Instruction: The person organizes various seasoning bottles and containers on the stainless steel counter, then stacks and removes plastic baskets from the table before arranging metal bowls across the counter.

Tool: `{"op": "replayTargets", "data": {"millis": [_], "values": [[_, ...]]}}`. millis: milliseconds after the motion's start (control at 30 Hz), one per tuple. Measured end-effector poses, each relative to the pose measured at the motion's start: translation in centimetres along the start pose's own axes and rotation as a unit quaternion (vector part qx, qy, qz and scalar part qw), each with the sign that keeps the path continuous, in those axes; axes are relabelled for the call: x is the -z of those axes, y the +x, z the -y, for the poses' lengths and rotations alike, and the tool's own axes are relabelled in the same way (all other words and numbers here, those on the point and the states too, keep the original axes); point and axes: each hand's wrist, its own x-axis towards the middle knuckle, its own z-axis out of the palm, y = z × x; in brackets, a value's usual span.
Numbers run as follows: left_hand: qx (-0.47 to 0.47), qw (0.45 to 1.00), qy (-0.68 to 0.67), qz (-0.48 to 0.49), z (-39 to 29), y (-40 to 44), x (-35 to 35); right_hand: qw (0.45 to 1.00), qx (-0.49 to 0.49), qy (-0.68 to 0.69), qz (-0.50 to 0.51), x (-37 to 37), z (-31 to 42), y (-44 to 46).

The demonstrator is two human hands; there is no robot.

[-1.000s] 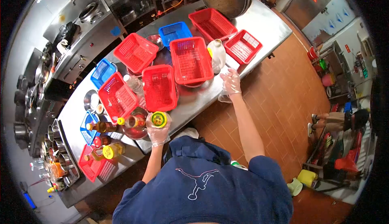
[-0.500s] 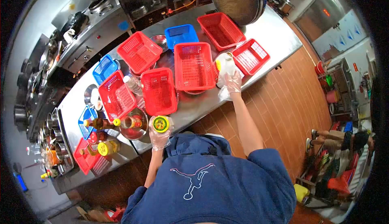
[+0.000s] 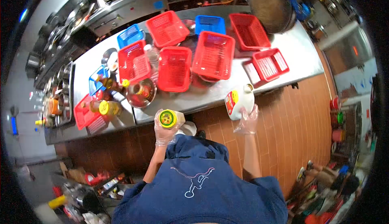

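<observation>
My left hand (image 3: 161, 134), in a clear plastic glove, is closed round a jar with a yellow and green lid (image 3: 167, 119). It is in front of the steel table's near edge, close to my body. My right hand (image 3: 249, 123), gloved the same way, is closed on a white plastic jug (image 3: 243, 101) with a red and yellow label. The jug's neck is uppermost, and its body is in front of the table's near edge. Behind it stands a small red basket (image 3: 272, 64). The fingers on the jug's far side are hidden.
Several red baskets (image 3: 174, 69) and blue baskets (image 3: 210, 24) stand on the steel table (image 3: 302, 64). Bottles and a yellow-lidded jar (image 3: 109, 107) cluster at the left, beside a metal bowl (image 3: 150, 98). A large round pan (image 3: 270, 7) is at the back right.
My right hand has drawn the white jug from between the red baskets towards me, past the table edge. My left hand keeps hold of the jar. The view has turned and shifted.
</observation>
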Motion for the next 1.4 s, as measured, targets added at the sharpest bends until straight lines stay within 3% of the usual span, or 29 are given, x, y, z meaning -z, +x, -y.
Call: {"op": "replayTargets", "data": {"millis": [133,267,333,367,400,433,500,533,600,633,667,733,767,800,867,967,1067,1133,1200,1333,1400], "values": [[0.021,0.997,0.014,-0.067,1.1,-2.6,3.2,0.994,-0.034,-0.021,0.105,-2.7,-2.6,-2.9],[0.033,0.986,0.056,-0.156,2.6,-5.3,7.6,0.971,-0.045,0.074,0.222,-10.0,-0.7,-7.2],[0.064,0.973,0.059,-0.214,3.3,-6.7,9.6,0.951,-0.043,-0.025,0.307,-13.4,-0.9,-8.1],[0.053,0.967,0.067,-0.240,4.1,-7.4,10.8,0.936,-0.052,-0.011,0.349,-15.2,-1.0,-8.8],[0.041,0.961,0.076,-0.264,4.9,-8.0,12.1,0.928,-0.041,-0.014,0.370,-17.1,-1.2,-9.3],[0.091,0.952,-0.002,-0.293,6.1,-9.1,13.0,0.911,0.014,-0.053,0.408,-19.1,-1.6,-9.9],[0.111,0.932,-0.021,-0.344,8.1,-10.7,15.5,0.879,0.137,-0.108,0.443,-23.5,-2.9,-11.8],[0.129,0.918,-0.042,-0.373,9.0,-11.5,17.2,0.866,0.146,-0.109,0.466,-25.9,-1.9,-13.3],[0.152,0.906,0.009,-0.394,10.9,-13.3,21.2,0.847,0.035,-0.026,0.529,-30.6,2.1,-17.8],[0.158,0.893,-0.042,-0.419,11.0,-13.9,23.2,0.834,-0.008,-0.019,0.551,-33.0,3.4,-20.2],[0.156,0.878,-0.093,-0.443,11.6,-14.4,25.4,0.821,-0.006,-0.019,0.570,-35.9,3.5,-22.2],[0.161,0.865,-0.078,-0.469,14.1,-16.9,28.8,0.784,0.021,-0.019,0.620,-40.6,2.0,-25.6],[0.170,0.864,-0.017,-0.473,15.4,-18.0,31.0,0.765,0.055,0.055,0.639,-43.3,1.9,-28.2],[0.179,0.862,0.046,-0.471,16.4,-19.0,33.1,0.755,0.053,0.057,0.651,-45.5,1.8,-30.3],[0.184,0.850,0.038,-0.492,17.6,-20.5,37.0,0.746,-0.013,0.005,0.666,-49.1,4.1,-35.5],[0.185,0.838,0.116,-0.501,19.5,-22.9,41.8,0.720,0.030,0.043,0.692,-53.1,5.1,-41.5],[0.197,0.830,0.068,-0.517,21.1,-22.4,45.7,0.710,0.062,0.032,0.701,-58.2,7.1,-45.0],[0.217,0.820,0.079,-0.523,21.9,-21.6,48.0,0.714,-0.001,0.055,0.698,-61.0,8.5,-47.5],[0.221,0.811,-0.049,-0.540,23.9,-21.8,49.8,0.708,-0.001,0.060,0.704,-63.5,8.2,-49.3],[0.256,0.808,0.097,-0.522,26.4,-19.5,55.9,0.707,0.010,0.061,0.705,-71.4,8.9,-52.8],[0.243,0.802,0.045,-0.543,27.9,-17.7,59.6,0.706,0.028,0.109,0.699,-75.4,9.2,-54.8]]}}
